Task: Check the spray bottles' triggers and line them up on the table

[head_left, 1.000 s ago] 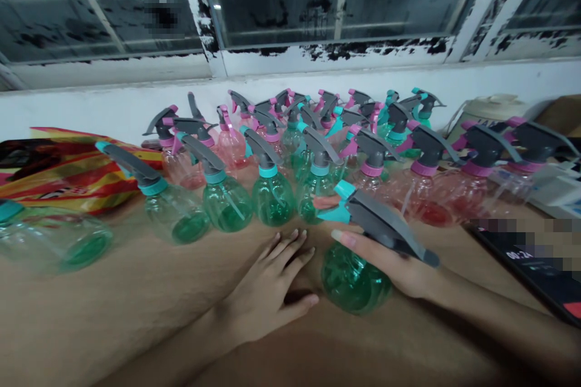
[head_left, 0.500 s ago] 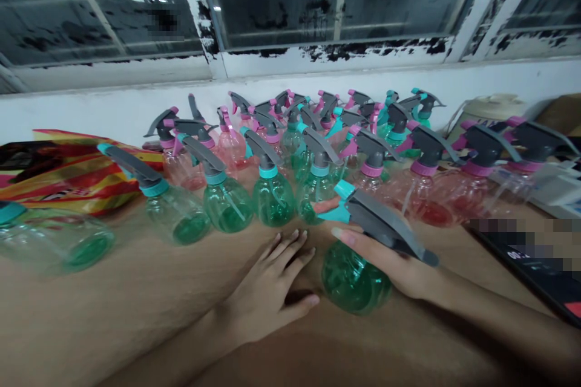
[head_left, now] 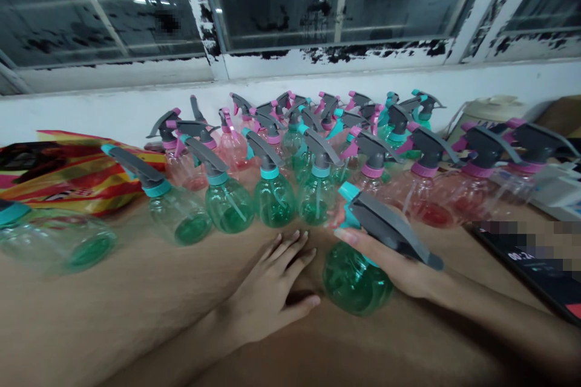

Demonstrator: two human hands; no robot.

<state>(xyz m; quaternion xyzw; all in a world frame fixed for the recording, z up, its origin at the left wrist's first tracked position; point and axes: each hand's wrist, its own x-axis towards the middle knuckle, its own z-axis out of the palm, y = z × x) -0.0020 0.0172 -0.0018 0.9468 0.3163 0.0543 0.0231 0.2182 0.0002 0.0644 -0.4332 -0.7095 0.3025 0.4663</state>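
My right hand (head_left: 394, 260) is wrapped round the neck of a green spray bottle (head_left: 356, 284) with a grey head and a teal nozzle. The thumb lies along the near side, and a blurred index finger is at the teal trigger, which sits drawn in toward the neck. This bottle stands on the wooden table, its nozzle facing up and left. My left hand (head_left: 272, 287) rests flat on the table left of it, fingers spread and holding nothing. Just beyond it, green spray bottles with teal collars stand in a row, the nearest a green bottle (head_left: 275, 199).
Pink spray bottles (head_left: 424, 193) continue the row rightward, with several more bottles behind. A red-and-yellow bag (head_left: 100, 175) lies at left, near a clear green bottle (head_left: 59, 236) at the edge. A phone (head_left: 526, 272) lies at right, below a pale jug (head_left: 490, 112) by the wall.
My right index finger has pulled the teal trigger back toward the bottle's neck. My left hand stays where it was; the view has shifted very slightly.
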